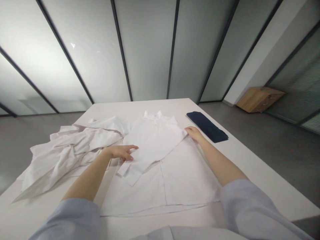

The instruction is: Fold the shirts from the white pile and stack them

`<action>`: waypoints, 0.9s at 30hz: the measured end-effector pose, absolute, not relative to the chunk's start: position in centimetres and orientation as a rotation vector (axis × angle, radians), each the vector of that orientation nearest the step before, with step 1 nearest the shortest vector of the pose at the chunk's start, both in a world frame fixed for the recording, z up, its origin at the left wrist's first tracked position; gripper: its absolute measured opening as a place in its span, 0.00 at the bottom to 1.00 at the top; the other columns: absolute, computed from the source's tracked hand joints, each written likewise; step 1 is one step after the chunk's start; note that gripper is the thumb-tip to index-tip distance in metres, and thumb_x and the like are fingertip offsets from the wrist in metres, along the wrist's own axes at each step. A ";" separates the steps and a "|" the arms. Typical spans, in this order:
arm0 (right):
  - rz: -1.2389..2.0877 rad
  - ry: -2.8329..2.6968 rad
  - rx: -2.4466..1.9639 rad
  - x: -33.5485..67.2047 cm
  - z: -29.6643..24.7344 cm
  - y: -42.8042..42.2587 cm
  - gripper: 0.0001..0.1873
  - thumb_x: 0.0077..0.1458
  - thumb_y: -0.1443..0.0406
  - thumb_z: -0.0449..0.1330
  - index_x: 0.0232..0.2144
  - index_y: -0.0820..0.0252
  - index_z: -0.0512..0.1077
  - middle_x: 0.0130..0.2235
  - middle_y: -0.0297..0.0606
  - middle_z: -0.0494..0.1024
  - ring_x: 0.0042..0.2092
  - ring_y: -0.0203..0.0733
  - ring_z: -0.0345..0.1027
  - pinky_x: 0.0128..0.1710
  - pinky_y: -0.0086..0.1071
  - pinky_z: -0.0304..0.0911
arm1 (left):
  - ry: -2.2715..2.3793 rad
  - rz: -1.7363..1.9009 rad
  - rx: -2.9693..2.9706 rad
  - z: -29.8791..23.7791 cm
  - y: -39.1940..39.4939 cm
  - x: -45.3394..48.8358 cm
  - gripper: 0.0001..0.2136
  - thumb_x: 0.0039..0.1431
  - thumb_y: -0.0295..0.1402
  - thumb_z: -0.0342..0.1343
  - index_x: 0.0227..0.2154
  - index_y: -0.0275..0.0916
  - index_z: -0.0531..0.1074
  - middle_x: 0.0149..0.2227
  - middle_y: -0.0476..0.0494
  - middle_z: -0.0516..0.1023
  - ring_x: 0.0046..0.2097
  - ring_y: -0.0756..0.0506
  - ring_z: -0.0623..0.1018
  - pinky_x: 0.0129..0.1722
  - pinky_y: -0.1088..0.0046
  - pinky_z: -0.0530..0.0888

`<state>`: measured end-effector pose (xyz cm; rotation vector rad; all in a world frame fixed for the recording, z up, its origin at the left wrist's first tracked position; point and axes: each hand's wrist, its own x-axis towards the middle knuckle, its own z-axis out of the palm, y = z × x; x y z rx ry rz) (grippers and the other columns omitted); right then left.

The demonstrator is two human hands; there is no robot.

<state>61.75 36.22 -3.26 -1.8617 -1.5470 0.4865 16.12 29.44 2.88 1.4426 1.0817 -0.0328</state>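
Note:
A white button-up shirt [172,181] lies spread front up on the table, its collar pointing away from me and its hem toward me. One long sleeve [152,151] crosses the front diagonally, with the cuff at the lower left. At the shirt's left edge, my left hand [122,152] rests on or just over the fabric, thumb and forefinger apart. My right hand [194,133] pinches the shirt at its right side, near the folded sleeve's upper end; its fingertips are partly hidden.
A loose heap of white clothing [72,146] covers the left of the table [252,180] and reaches its edge. A folded dark navy cloth [207,126] lies at the right. A wooden cabinet [260,99] stands on the floor beyond, beside frosted panels [147,50].

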 end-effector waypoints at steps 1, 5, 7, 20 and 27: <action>0.468 -1.584 -1.903 61.4 -3.3 36.2 0.13 0.51 0.60 0.56 0.35 0.58 0.77 0.38 0.42 0.80 0.41 0.46 0.73 0.42 0.35 0.64 | 1.042 -0.022 1.447 2.8 29.2 16.4 0.45 0.39 0.34 0.67 0.62 0.48 0.56 0.39 0.47 0.77 0.35 0.46 0.77 0.30 0.77 0.71; 0.324 -1.671 -2.002 60.4 -3.8 36.2 0.17 0.51 0.60 0.57 0.42 0.58 0.76 0.45 0.43 0.79 0.45 0.46 0.71 0.44 0.35 0.62 | 0.856 0.135 1.421 2.8 27.5 17.1 0.49 0.38 0.33 0.67 0.65 0.52 0.49 0.57 0.43 0.69 0.52 0.42 0.73 0.43 0.73 0.72; 0.281 -1.683 -2.025 60.3 -3.9 36.3 0.17 0.52 0.61 0.56 0.43 0.58 0.76 0.46 0.44 0.79 0.46 0.47 0.71 0.44 0.34 0.62 | 0.841 0.118 1.404 2.8 27.0 16.9 0.49 0.41 0.37 0.66 0.66 0.50 0.47 0.53 0.43 0.73 0.49 0.42 0.75 0.42 0.72 0.72; -0.087 -1.860 -2.104 56.9 -2.4 38.0 0.30 0.58 0.52 0.52 0.56 0.65 0.66 0.57 0.57 0.68 0.56 0.59 0.62 0.53 0.49 0.56 | 1.561 0.354 2.506 -1.8 32.1 20.3 0.25 0.59 0.40 0.49 0.58 0.36 0.64 0.61 0.34 0.64 0.62 0.38 0.63 0.62 0.60 0.58; 0.148 -2.184 -2.004 54.3 -3.2 39.5 0.33 0.61 0.50 0.48 0.63 0.61 0.58 0.66 0.51 0.54 0.65 0.58 0.48 0.61 0.51 0.45 | 1.640 0.214 2.501 -3.5 32.1 21.0 0.27 0.64 0.46 0.42 0.62 0.39 0.59 0.67 0.35 0.52 0.68 0.37 0.51 0.64 0.56 0.51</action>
